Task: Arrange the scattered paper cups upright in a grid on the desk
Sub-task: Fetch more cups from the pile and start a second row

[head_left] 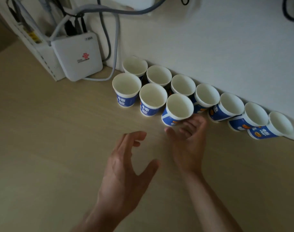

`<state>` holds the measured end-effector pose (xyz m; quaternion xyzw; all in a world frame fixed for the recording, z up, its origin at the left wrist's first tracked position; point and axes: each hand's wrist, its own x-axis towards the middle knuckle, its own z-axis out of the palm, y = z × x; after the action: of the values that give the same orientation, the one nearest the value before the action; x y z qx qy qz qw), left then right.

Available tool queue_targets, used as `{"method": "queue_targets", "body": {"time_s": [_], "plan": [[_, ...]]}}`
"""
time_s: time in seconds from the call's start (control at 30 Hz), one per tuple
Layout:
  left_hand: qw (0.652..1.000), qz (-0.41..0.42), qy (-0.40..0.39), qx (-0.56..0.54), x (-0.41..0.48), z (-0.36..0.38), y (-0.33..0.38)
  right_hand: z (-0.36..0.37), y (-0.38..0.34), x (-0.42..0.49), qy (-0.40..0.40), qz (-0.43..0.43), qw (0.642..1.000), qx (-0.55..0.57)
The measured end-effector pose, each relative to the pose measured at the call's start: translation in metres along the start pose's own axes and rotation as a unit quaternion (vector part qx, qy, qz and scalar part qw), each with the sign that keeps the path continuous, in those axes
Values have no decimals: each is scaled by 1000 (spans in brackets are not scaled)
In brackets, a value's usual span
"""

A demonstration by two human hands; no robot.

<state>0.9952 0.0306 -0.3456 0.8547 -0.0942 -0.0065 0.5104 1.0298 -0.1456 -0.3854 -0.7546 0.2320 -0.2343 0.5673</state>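
Several blue-and-white paper cups stand upright on the beige desk (42, 148). A back row runs along the wall from one cup (135, 66) out to the far right cup (275, 126). A front row holds three cups: the left one (126, 89), the middle one (152, 99) and the right one (178, 108). My right hand (188, 139) is just below that right cup, fingers spread, fingertips touching or almost touching its base. Lower left of it, my left hand (126, 169) hovers above the desk, fingers apart and holding nothing.
A white router box (77, 56) with a red logo leans at the back left, beside a white device (47, 61), with grey and black cables (116, 47) hanging down the wall. The white wall (226, 47) runs directly behind the back row.
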Motion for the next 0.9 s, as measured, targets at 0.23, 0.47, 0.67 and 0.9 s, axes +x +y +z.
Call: {"method": "queue_targets", "body": {"time_s": [0.23,0.47,0.67,0.9], "plan": [[998,-22,-42,-34,-28,-13,43,-51,-35,-67,40,103,994,18],[993,-25,-88,-74,-91,-18,135,-156,-96,-141,50,132,989,33],[986,12,-144,-88,-168,6,227,-267,-134,-189,116,125,982,77],[976,61,-184,-97,-265,72,317,-409,-153,-251,193,105,964,151]]}}
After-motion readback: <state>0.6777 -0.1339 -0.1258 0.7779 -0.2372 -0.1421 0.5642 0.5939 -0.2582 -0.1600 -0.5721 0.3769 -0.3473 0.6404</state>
